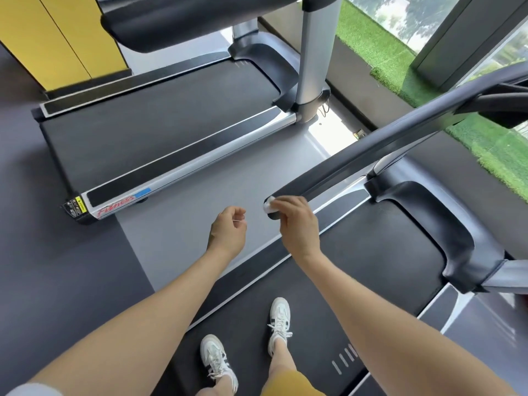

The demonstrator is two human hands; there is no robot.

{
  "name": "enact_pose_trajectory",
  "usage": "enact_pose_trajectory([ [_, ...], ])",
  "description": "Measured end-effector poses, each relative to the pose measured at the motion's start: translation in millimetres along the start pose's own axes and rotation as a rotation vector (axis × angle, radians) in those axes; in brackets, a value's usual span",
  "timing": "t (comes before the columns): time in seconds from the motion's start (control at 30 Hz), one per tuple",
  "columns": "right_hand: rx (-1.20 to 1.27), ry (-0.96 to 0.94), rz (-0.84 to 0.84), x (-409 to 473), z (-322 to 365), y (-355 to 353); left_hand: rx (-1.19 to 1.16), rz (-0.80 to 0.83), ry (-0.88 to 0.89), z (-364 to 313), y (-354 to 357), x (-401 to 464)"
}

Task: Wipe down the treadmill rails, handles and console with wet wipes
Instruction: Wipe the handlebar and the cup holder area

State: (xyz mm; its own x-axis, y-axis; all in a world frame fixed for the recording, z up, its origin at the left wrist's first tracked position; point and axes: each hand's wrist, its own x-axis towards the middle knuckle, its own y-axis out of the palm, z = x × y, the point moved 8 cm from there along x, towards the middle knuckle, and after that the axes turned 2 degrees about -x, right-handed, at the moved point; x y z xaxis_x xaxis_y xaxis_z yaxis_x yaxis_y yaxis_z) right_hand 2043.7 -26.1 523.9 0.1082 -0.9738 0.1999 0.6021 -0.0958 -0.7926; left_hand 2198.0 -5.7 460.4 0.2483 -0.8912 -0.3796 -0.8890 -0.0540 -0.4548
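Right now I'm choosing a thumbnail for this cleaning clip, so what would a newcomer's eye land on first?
First, the right hand pressing a small white wet wipe against the near tip of the long dark curved treadmill handrail, at centre frame. Next, the left hand beside it, loosely curled and pinching something thin and white that is too small to identify. Below, two white lace-up sneakers stand on the black treadmill belt.

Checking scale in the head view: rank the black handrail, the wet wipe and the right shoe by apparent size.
1. black handrail
2. right shoe, though nearer the camera
3. wet wipe, mostly hidden under the right hand
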Motion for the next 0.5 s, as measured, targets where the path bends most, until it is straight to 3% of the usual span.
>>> enact_pose_trajectory([
  [0.17, -0.149, -0.051, -0.003, -2.8, 3.6, 10.5, 0.013, 0.02, 0.011, 0.9, -4.2, -4.4],
  [0.27, -0.174, -0.047, 0.175, -17.8, 6.9, 28.7, 0.031, 0.042, 0.021, -0.8, -8.2, -7.0],
  [0.5, 0.251, 0.46, 0.024, 21.2, -9.6, -25.3, 0.018, 0.08, 0.071, -49.2, -13.2, 9.7],
])
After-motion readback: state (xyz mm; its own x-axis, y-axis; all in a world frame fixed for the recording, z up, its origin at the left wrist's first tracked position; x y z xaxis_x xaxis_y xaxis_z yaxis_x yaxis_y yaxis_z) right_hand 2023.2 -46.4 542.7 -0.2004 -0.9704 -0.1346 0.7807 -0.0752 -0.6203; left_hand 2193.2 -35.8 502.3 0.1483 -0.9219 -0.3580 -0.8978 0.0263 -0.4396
